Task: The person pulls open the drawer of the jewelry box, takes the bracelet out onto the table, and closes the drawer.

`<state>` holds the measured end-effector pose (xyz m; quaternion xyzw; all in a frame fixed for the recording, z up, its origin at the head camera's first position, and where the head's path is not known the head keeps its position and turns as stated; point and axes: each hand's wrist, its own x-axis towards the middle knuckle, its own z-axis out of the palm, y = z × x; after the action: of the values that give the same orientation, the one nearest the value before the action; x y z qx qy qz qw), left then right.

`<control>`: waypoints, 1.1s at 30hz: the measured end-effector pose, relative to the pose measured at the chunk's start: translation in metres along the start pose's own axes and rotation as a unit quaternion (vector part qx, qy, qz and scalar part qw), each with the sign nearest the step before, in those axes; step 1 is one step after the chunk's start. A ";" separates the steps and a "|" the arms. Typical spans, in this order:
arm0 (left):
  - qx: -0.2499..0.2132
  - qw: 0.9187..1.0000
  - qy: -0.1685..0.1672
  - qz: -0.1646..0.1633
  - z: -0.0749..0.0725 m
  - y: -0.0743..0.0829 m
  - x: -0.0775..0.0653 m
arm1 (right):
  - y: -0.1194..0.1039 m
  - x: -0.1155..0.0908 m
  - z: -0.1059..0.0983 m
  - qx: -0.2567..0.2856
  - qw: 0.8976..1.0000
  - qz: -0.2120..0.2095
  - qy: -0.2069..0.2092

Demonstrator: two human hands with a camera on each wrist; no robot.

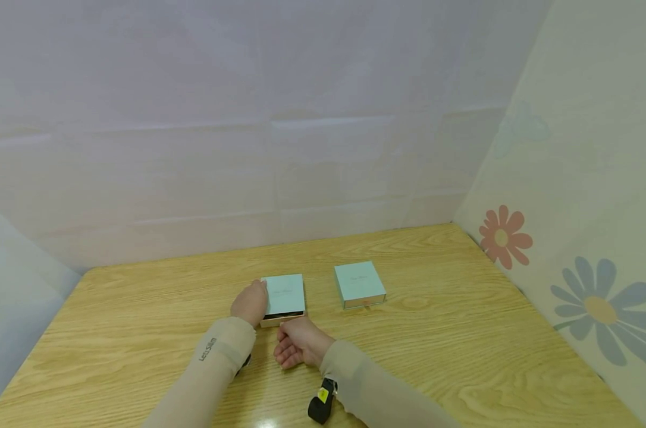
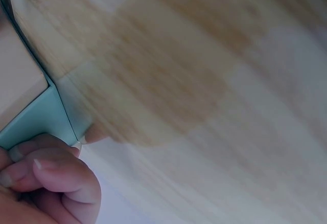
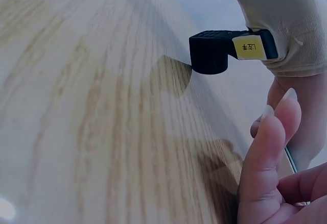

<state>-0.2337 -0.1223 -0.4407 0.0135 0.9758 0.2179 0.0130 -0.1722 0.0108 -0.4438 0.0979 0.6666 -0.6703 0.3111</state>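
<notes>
A pale blue drawer box (image 1: 285, 291) lies on the table, its peach-edged drawer (image 1: 271, 323) slid slightly out at the front with a dark strip of the inside showing. My left hand (image 1: 250, 303) holds this box by its left side. In the left wrist view, curled fingers (image 2: 66, 175) lie against the box's blue corner (image 2: 43, 117). At the drawer's front edge, my right hand (image 1: 301, 342) pinches the drawer front with thumb and index finger, which partly hide the grip. The right wrist view shows its other fingers (image 3: 263, 157) loosely bent.
A second pale blue box (image 1: 360, 284), closed, sits to the right on the wooden table (image 1: 451, 333). A pale wall cloth (image 1: 280, 148) hangs behind, and a flower-printed panel (image 1: 580, 208) stands on the right. Black wrist cameras (image 1: 321, 405) hang beneath the sleeves.
</notes>
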 end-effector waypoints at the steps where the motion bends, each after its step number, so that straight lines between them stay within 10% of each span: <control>1: 0.001 1.000 0.001 0.001 0.000 0.000 0.000 | 0.000 0.000 0.000 0.000 1.000 0.000 0.000; 33: 0.006 1.000 -0.003 0.009 0.000 -0.002 0.002 | 0.006 -0.004 0.003 -0.007 1.000 -0.008 0.004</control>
<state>-0.2354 -0.1240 -0.4419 0.0233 0.9769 0.2120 0.0133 -0.1648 0.0095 -0.4458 0.0931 0.6732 -0.6679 0.3034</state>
